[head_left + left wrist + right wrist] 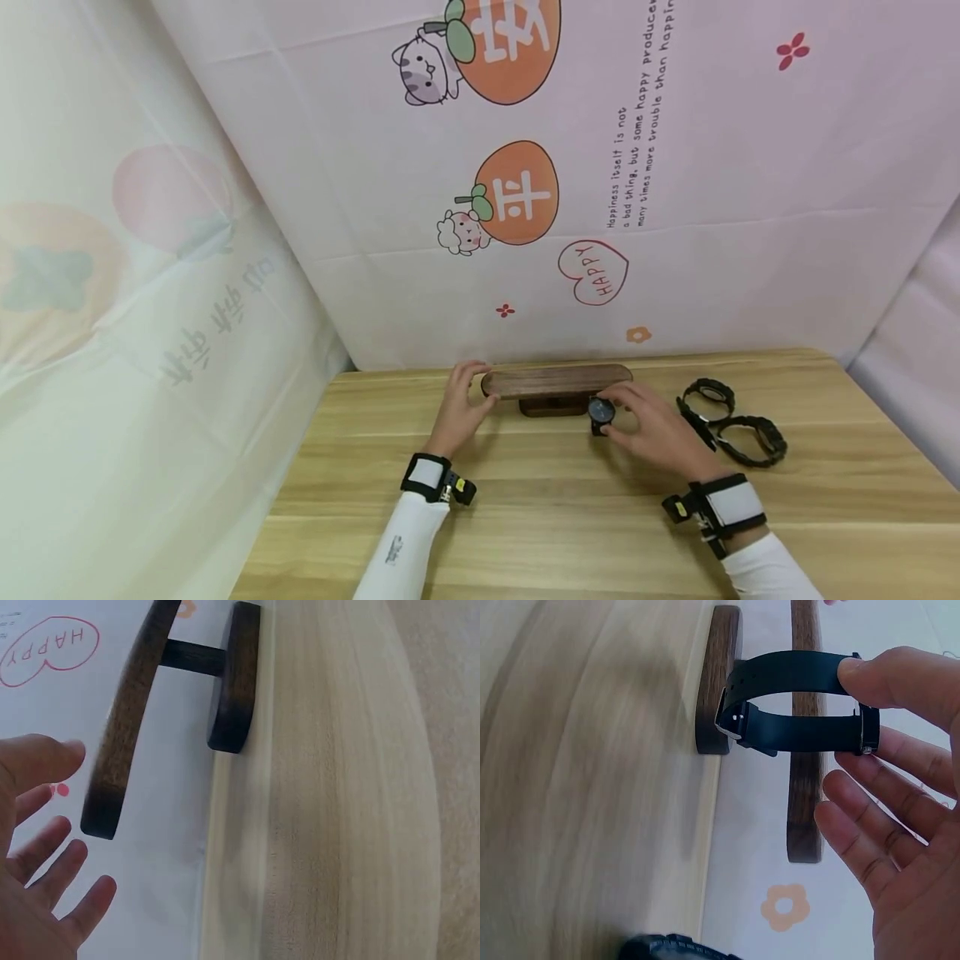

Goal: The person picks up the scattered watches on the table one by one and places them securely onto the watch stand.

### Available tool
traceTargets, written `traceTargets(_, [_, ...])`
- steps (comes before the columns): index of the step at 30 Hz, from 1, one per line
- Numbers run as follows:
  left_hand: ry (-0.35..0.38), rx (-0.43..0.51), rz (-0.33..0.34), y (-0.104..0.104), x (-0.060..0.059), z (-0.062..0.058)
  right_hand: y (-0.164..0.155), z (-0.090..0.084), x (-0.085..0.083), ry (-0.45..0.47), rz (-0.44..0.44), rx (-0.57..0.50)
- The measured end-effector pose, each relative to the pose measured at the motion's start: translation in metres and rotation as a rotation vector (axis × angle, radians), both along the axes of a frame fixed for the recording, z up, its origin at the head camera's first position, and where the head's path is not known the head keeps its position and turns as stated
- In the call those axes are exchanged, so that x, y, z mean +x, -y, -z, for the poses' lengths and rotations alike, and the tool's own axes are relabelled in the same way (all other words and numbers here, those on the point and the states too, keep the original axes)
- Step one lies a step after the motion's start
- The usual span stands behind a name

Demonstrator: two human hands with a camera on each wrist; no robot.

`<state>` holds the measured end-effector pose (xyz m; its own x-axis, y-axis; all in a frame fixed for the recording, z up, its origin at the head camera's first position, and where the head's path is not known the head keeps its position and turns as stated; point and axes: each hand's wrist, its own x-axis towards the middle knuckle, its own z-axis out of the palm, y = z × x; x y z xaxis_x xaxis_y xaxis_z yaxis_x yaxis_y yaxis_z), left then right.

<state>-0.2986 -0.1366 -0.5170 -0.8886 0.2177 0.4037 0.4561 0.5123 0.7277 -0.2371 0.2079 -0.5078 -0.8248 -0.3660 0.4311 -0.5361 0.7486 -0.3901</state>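
A dark wooden watch stand (558, 381), with a long rounded bar on a short post and base, stands near the back edge of the table. My right hand (652, 425) pinches a black wristwatch (601, 410) by its case, in front of the bar's right part. In the right wrist view the watch's buckled strap (802, 733) forms a loop that overlaps the bar and base. My left hand (459, 408) is at the bar's left end, thumb and fingers spread around it. In the left wrist view the left fingers (56, 877) are relaxed beside the bar (124, 735).
Several black watches (752, 440) lie in a cluster on the right of the wooden table (540, 517). A printed white cloth (405, 317) hangs right behind the table's back edge, and another cloth (225, 417) hangs on the left.
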Motion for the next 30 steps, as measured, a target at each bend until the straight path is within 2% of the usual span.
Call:
traceTargets(5, [0.039, -0.002, 0.000, 0.003, -0.003, 0.004, -0.005, -0.002, -0.002, 0.015, 0.002, -0.017])
traceTargets(9, [0.041, -0.007, -0.009, 0.006, -0.004, 0.006, -0.010, 0.000, -0.004, 0.023, 0.023, -0.025])
traceTargets(15, [0.028, -0.012, 0.017, 0.006, -0.007, 0.008, -0.020, 0.000, -0.005, 0.039, 0.046, -0.022])
traceTargets(22, [0.066, -0.001, 0.007, 0.004, -0.009, 0.007, -0.031, -0.003, -0.006, 0.055, 0.056, -0.026])
traceTargets(30, [0.036, -0.011, 0.016, 0.002, -0.009, 0.005, -0.041, -0.007, -0.005, -0.007, 0.058, -0.016])
